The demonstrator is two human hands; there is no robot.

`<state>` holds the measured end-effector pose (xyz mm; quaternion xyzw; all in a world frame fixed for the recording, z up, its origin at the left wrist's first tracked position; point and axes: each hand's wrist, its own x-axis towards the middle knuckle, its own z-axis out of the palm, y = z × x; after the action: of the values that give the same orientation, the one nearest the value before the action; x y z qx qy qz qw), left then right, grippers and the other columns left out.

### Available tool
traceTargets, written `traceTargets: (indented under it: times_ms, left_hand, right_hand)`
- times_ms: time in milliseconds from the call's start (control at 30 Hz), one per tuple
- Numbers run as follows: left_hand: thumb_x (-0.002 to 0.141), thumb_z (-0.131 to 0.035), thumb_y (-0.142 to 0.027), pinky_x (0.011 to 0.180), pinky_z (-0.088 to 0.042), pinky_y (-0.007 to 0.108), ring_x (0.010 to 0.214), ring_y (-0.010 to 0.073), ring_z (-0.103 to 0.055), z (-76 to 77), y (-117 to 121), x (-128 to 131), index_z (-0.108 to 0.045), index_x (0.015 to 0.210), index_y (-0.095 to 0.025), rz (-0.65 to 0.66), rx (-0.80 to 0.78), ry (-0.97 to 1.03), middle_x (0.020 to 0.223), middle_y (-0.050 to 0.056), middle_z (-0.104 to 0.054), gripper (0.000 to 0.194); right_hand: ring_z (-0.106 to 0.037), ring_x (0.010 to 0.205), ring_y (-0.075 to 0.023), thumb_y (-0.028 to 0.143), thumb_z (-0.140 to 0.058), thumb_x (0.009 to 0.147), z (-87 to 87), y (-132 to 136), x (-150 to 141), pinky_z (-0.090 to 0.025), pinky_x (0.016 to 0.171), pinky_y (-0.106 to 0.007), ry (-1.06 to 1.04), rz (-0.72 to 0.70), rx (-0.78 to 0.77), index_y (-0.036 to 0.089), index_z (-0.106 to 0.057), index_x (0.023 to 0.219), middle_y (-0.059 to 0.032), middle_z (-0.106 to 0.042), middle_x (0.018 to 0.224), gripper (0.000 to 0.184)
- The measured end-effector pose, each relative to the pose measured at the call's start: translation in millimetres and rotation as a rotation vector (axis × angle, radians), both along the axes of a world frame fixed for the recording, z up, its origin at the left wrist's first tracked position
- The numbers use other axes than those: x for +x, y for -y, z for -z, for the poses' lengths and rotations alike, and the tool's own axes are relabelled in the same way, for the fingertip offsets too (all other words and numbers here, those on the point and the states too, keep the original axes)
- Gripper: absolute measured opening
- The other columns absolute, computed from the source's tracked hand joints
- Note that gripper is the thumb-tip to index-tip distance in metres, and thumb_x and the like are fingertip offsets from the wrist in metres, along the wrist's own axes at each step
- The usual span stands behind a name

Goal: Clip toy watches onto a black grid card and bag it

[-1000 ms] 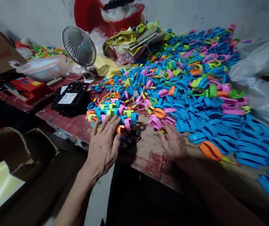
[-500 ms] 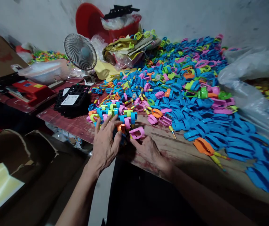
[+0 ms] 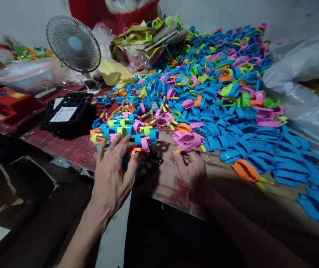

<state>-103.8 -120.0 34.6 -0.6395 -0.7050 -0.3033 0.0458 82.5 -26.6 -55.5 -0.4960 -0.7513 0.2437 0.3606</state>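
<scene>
Grey wall point(image 3: 221, 15) at the back, worn red table point(image 3: 166, 186) below it, and a great heap of mostly blue pieces point(image 3: 215, 123) sprawls away to the right! The left hand point(image 3: 113, 163) lies fairly wide, fingers on bright pieces point(image 3: 122, 130) set over a black lattice tray point(image 3: 151, 160). And the right hand point(image 3: 191, 165): fingers narrow, right at a pink piece point(image 3: 189, 141) by the heap's near edge; gripped or just touched, I can't tell.

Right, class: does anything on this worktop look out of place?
Yes: one orange plastic band with yellow stems lies beside overlapping blue plastic bands, right of the person's right hand; its colour stands out against theirs. No damage is clear.
</scene>
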Motion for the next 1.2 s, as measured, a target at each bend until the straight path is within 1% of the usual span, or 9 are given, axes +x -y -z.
traceTargets:
  times_ms: [167,267,367,433,533,633,733,1000,1200]
  left_hand:
    - [0.096,-0.049,-0.041,0.124,-0.021,0.055,0.142,0.0277,-0.041,-3.5,2.5,-2.8,-0.064,0.110,-0.031,0.026,-0.026,0.032,0.139,-0.002,-0.060,0.022]
    - [0.096,-0.051,-0.043,0.124,-0.021,0.055,0.142,0.0284,-0.040,-6.0,3.2,-3.0,-0.064,0.112,-0.032,0.027,-0.059,0.043,0.140,-0.004,-0.059,0.024]
    - [0.096,-0.050,-0.042,0.125,-0.017,0.055,0.144,0.0287,-0.037,-6.2,2.9,-1.9,-0.064,0.113,-0.028,0.022,-0.079,0.056,0.142,-0.004,-0.057,0.026]
    - [0.097,-0.049,-0.042,0.125,-0.016,0.054,0.145,0.0283,-0.035,-5.7,2.0,-0.9,-0.063,0.113,-0.027,0.011,-0.074,0.048,0.143,-0.003,-0.057,0.026]
    - [0.097,-0.048,-0.042,0.125,-0.015,0.054,0.146,0.0271,-0.034,-6.3,0.7,0.7,-0.062,0.113,-0.027,-0.001,-0.080,0.034,0.142,0.000,-0.058,0.026]
    - [0.097,-0.046,-0.042,0.125,-0.014,0.054,0.146,0.0266,-0.034,-8.7,0.8,1.8,-0.061,0.112,-0.025,0.014,-0.110,0.051,0.143,0.004,-0.057,0.027]
    - [0.097,-0.045,-0.042,0.124,-0.013,0.055,0.145,0.0270,-0.035,-9.4,1.9,1.8,-0.061,0.111,-0.023,0.027,-0.099,0.062,0.143,0.007,-0.057,0.028]
    - [0.098,-0.044,-0.041,0.124,-0.013,0.056,0.144,0.0272,-0.037,-2.9,3.1,1.6,-0.062,0.115,-0.023,0.033,-0.057,0.050,0.142,0.007,-0.058,0.031]
    - [0.098,-0.044,-0.037,0.124,-0.015,0.055,0.142,0.0276,-0.042,-0.7,2.7,4.3,-0.064,0.111,-0.022,-0.012,-0.018,0.020,0.139,0.008,-0.060,0.029]
  right_hand:
    - [-0.052,0.052,-0.0141,0.035,-0.064,0.086,2.8,-24.7,22.0,-0.033,0.052,-0.026,0.213,-0.003,-0.007,0.020,-0.056,0.068,0.0004,-0.057,0.056,0.025]
    - [-0.060,0.071,-0.0208,0.033,-0.067,0.086,-6.2,-18.5,24.3,-0.038,0.061,-0.029,0.319,0.028,0.117,0.018,-0.063,0.082,-0.0076,-0.066,0.078,0.016]
    - [-0.061,0.083,-0.0246,0.035,-0.062,0.091,-24.4,-3.0,16.4,-0.042,0.067,-0.030,0.314,0.084,0.205,0.016,-0.065,0.096,-0.0126,-0.066,0.096,0.020]
    - [-0.062,0.081,-0.0220,0.032,-0.053,0.096,-35.7,7.6,2.9,-0.042,0.067,-0.029,0.281,-0.013,0.169,0.017,-0.067,0.094,-0.0097,-0.067,0.091,0.020]
    - [-0.065,0.077,-0.0180,0.023,-0.049,0.097,-43.0,18.6,-25.1,-0.039,0.063,-0.027,0.308,-0.272,0.008,0.021,-0.069,0.092,-0.0042,-0.071,0.087,0.021]
    - [-0.068,0.076,-0.0189,0.014,-0.050,0.091,-40.9,22.6,-48.8,-0.035,0.058,-0.028,0.408,-0.373,-0.090,0.021,-0.069,0.101,-0.0039,-0.075,0.087,0.022]
    - [-0.070,0.077,-0.0217,0.014,-0.048,0.091,-38.6,22.8,-60.2,-0.032,0.057,-0.030,0.476,-0.388,-0.084,0.018,-0.068,0.104,-0.0073,-0.075,0.088,0.024]
    - [-0.067,0.071,-0.0196,0.016,-0.053,0.088,-37.3,18.3,-67.5,-0.031,0.056,-0.029,0.420,-0.345,-0.119,0.017,-0.073,0.093,-0.0081,-0.074,0.080,0.021]
    - [-0.067,0.072,-0.0208,0.017,-0.051,0.090,-32.0,17.5,-69.0,-0.028,0.056,-0.030,0.498,-0.351,-0.111,0.017,-0.073,0.090,-0.0092,-0.074,0.082,0.021]
